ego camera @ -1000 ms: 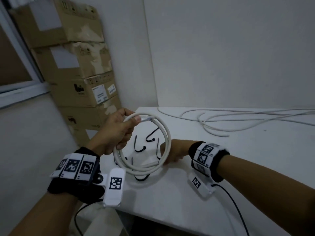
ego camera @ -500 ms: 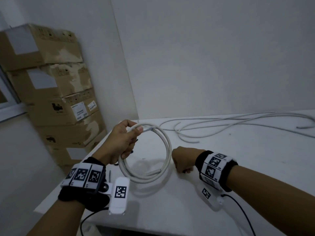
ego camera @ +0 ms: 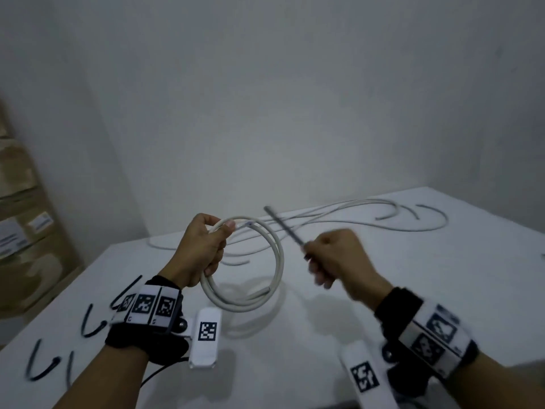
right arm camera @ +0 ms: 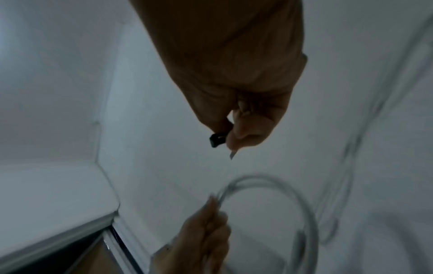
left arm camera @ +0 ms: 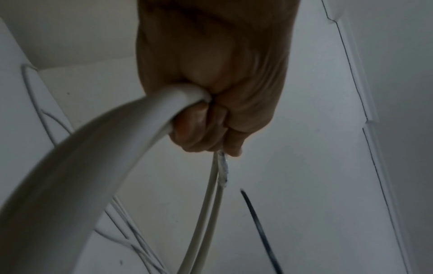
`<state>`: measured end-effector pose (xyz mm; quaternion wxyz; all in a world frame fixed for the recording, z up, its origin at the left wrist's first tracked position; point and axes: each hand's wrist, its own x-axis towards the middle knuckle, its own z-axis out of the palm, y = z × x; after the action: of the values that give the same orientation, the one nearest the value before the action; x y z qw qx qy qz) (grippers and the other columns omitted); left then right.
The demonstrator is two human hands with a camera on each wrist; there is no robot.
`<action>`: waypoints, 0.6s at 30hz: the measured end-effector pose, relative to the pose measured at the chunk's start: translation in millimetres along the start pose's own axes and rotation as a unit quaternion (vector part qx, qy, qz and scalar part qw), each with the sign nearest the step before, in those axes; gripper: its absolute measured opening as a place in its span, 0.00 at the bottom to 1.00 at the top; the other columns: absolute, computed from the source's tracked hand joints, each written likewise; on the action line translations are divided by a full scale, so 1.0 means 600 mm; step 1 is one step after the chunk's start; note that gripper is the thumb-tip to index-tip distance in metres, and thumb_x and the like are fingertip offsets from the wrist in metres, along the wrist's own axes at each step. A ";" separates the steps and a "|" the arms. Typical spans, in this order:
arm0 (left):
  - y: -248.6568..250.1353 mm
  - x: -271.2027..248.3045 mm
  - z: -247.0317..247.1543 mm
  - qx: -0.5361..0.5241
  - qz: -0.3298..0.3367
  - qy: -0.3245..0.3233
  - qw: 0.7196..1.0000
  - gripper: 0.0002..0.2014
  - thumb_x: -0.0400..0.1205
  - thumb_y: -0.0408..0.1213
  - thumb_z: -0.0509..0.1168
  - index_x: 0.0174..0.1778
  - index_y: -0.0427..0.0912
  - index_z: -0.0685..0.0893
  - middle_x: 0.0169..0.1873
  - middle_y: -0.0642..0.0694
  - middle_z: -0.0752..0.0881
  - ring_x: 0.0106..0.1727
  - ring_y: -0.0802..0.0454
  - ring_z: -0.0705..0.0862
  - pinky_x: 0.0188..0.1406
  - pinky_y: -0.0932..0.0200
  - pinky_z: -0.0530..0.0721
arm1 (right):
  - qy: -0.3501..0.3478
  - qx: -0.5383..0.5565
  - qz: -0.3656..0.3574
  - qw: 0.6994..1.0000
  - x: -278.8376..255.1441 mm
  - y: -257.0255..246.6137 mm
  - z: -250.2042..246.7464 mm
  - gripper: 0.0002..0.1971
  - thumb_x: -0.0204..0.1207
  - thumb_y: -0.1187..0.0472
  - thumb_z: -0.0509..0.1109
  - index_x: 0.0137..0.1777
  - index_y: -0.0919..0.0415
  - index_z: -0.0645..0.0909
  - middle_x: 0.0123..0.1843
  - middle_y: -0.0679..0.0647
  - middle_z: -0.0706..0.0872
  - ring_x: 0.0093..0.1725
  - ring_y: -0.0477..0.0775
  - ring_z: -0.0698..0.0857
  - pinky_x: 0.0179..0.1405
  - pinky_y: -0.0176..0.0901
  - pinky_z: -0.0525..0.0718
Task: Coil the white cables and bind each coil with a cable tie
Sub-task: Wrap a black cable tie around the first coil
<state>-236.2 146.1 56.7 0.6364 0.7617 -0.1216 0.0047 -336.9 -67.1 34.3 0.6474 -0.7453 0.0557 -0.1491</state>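
Observation:
My left hand [ego camera: 203,249] grips a coil of white cable [ego camera: 275,261] at its top and holds it upright above the white table [ego camera: 383,290]; the coil's lower end hangs near the tabletop. The left wrist view shows the fingers [left arm camera: 206,126] curled round the thick cable [left arm camera: 105,148]. My right hand [ego camera: 336,258], raised to the right of the coil, pinches a black cable tie [ego camera: 283,228] that points up and left across the coil. In the right wrist view the tie's head [right arm camera: 216,140] shows at the fingertips, and the coil [right arm camera: 302,213] lies below.
More loose white cable [ego camera: 383,214] lies spread over the far part of the table. Several black cable ties [ego camera: 91,323] lie at the table's near left. Cardboard boxes [ego camera: 23,225] stand stacked at the left against the wall.
My right hand has lifted off the table, now holding a black cable tie raised beside the coil. The left hand keeps its grip on the coil. The head view has swung to the right.

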 end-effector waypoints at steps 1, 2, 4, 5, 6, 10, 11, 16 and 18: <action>0.003 0.002 0.017 0.000 0.002 -0.005 1.000 0.14 0.82 0.45 0.67 0.49 0.41 0.69 0.17 0.53 0.71 0.15 0.57 0.61 0.11 0.67 0.60 | -0.045 0.015 0.048 0.998 -0.009 0.015 0.013 0.15 0.75 0.71 0.67 0.25 0.67 0.78 0.17 0.56 0.79 0.11 0.51 0.75 0.10 0.32 0.71; 0.005 0.003 0.031 0.001 0.005 -0.011 1.000 0.15 0.82 0.45 0.67 0.50 0.41 0.69 0.17 0.52 0.71 0.15 0.57 0.61 0.11 0.67 0.60 | -0.082 0.017 0.089 0.993 -0.015 0.029 0.024 0.15 0.75 0.71 0.67 0.26 0.67 0.77 0.16 0.55 0.78 0.11 0.50 0.75 0.10 0.31 0.70; 0.007 0.003 0.056 0.004 0.012 -0.019 1.000 0.15 0.82 0.46 0.67 0.51 0.40 0.69 0.19 0.51 0.71 0.15 0.57 0.61 0.11 0.67 0.60 | -0.126 0.010 0.138 0.982 -0.021 0.046 0.037 0.12 0.74 0.72 0.65 0.28 0.70 0.78 0.16 0.55 0.78 0.11 0.50 0.75 0.11 0.30 0.69; 0.008 0.002 0.065 0.006 0.013 -0.023 1.000 0.16 0.82 0.47 0.66 0.50 0.40 0.69 0.19 0.51 0.71 0.15 0.57 0.61 0.12 0.67 0.60 | -0.135 0.010 0.148 0.980 -0.021 0.049 0.040 0.11 0.74 0.72 0.64 0.30 0.71 0.78 0.17 0.56 0.78 0.11 0.50 0.75 0.11 0.30 0.68; 0.009 0.001 0.072 0.006 0.013 -0.028 1.000 0.17 0.83 0.50 0.65 0.48 0.39 0.70 0.19 0.51 0.71 0.15 0.57 0.61 0.12 0.68 0.60 | -0.137 0.015 0.151 0.979 -0.020 0.049 0.043 0.11 0.74 0.72 0.64 0.31 0.71 0.79 0.18 0.56 0.78 0.12 0.50 0.75 0.12 0.30 0.68; 0.006 -0.003 0.088 -0.043 -0.017 -0.055 0.997 0.22 0.88 0.54 0.49 0.35 0.42 0.69 0.18 0.49 0.69 0.13 0.56 0.60 0.14 0.69 0.57 | -0.116 0.106 0.146 0.977 0.002 0.029 0.054 0.11 0.78 0.70 0.65 0.33 0.67 0.78 0.23 0.57 0.80 0.14 0.48 0.76 0.12 0.31 0.70; 0.005 -0.006 0.090 -0.053 -0.025 -0.052 0.997 0.22 0.89 0.50 0.47 0.33 0.42 0.69 0.17 0.49 0.68 0.13 0.56 0.60 0.14 0.69 0.57 | -0.116 0.131 0.138 0.975 0.009 0.022 0.057 0.11 0.78 0.69 0.65 0.34 0.65 0.77 0.24 0.57 0.80 0.15 0.47 0.76 0.13 0.31 0.70; -0.005 -0.017 0.093 -0.023 -0.033 -0.059 0.997 0.17 0.87 0.40 0.47 0.32 0.42 0.69 0.17 0.48 0.68 0.14 0.55 0.60 0.16 0.68 0.57 | -0.111 0.136 0.063 0.982 0.025 0.011 0.081 0.11 0.80 0.66 0.65 0.35 0.63 0.78 0.25 0.55 0.80 0.18 0.45 0.75 0.15 0.32 0.71; -0.008 -0.019 0.088 -0.024 -0.035 -0.062 0.997 0.13 0.87 0.40 0.48 0.39 0.43 0.72 0.18 0.48 0.68 0.14 0.56 0.60 0.16 0.69 0.57 | -0.107 0.136 0.047 0.984 0.023 0.016 0.090 0.10 0.80 0.65 0.66 0.35 0.63 0.80 0.24 0.54 0.80 0.19 0.46 0.74 0.16 0.33 0.70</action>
<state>-254.0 97.8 40.3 0.6453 0.7490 -0.1343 -0.0674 -306.6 -21.5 20.5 0.7510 -0.6588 -0.0001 -0.0440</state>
